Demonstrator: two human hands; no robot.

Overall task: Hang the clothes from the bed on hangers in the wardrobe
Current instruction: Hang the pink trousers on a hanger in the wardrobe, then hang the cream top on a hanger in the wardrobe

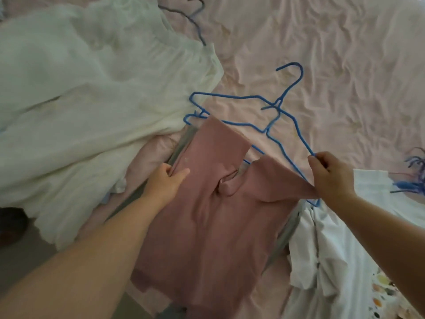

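Observation:
A dusty pink top (pixel 207 226) hangs in front of me over the bed, with a blue wire hanger (pixel 250 125) partly inside its neck. A second blue hanger (pixel 232 96) is tangled with it, hook pointing up and right. My left hand (pixel 166 180) grips the top's left shoulder. My right hand (pixel 328 176) pinches the hanger's right arm together with the top's right shoulder.
A large cream garment (pixel 92 100) lies on the pink bedsheet (pixel 333 77) at the left. A white shirt (pixel 340 249) lies at the lower right, with a bunch of blue hangers (pixel 414 178) at the right edge. Another dark blue hanger (pixel 190 17) lies at the top.

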